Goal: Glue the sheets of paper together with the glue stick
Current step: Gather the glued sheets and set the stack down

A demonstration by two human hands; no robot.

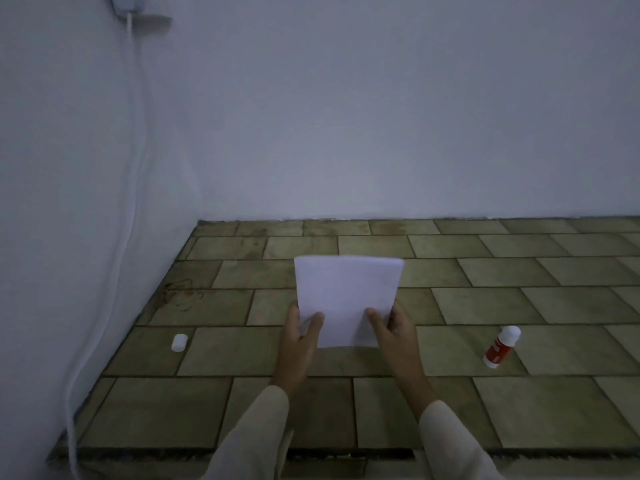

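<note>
White sheets of paper (pixel 347 295) are held up over the tiled surface, stacked so that they look like one sheet. My left hand (pixel 302 336) pinches the lower left edge, thumb on top. At the lower right edge my right hand (pixel 391 329) pinches the paper in the same way. A red glue stick (pixel 501 346) with a white tip lies uncapped on the tiles to the right, apart from both hands. Its white cap (pixel 179 342) lies on the tiles to the left.
The tiled surface (pixel 519 278) meets a white wall (pixel 346 116) at the back and another on the left. A white cable (pixel 133 174) hangs down the left wall from a plug at the top. The surface's near edge runs along the bottom of the view.
</note>
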